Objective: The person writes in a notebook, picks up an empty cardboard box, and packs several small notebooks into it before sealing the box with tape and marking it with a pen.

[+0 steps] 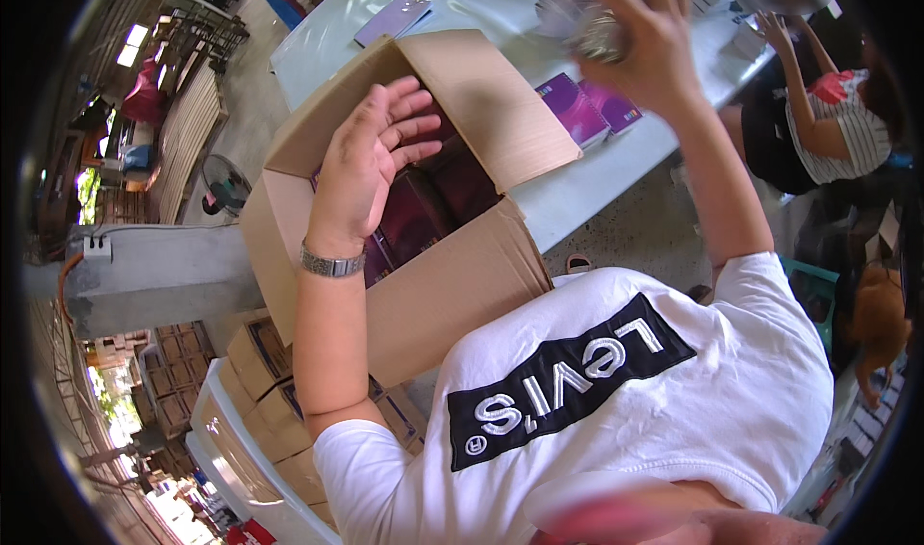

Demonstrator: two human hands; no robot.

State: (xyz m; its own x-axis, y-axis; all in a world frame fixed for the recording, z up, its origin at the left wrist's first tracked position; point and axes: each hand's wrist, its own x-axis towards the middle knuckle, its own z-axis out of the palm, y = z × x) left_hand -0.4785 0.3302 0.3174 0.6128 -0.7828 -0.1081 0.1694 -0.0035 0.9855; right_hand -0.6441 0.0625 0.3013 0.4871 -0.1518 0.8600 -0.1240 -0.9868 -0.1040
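Observation:
A large brown cardboard box [493,97] stands at the table's edge with its flaps folded out. Purple-covered books [399,225] lie inside it, partly in shadow. My left hand [373,160], with a metal watch on the wrist, hovers over the box opening, fingers spread and holding nothing. To the right and farther off, my raised right hand [664,59] is curled around a shiny, roundish, see-through thing [604,39], too blurred to name. Below that hand, two purple spiral notebooks [570,102] sit on the table beside a box flap.
The pale table [322,49] carries a lilac booklet [390,20] at its far side. Another person [826,131] in a striped top is at the right. At left are a grey post [168,271], a fan [225,184], stacked cartons [260,352] and white plastic furniture [236,439].

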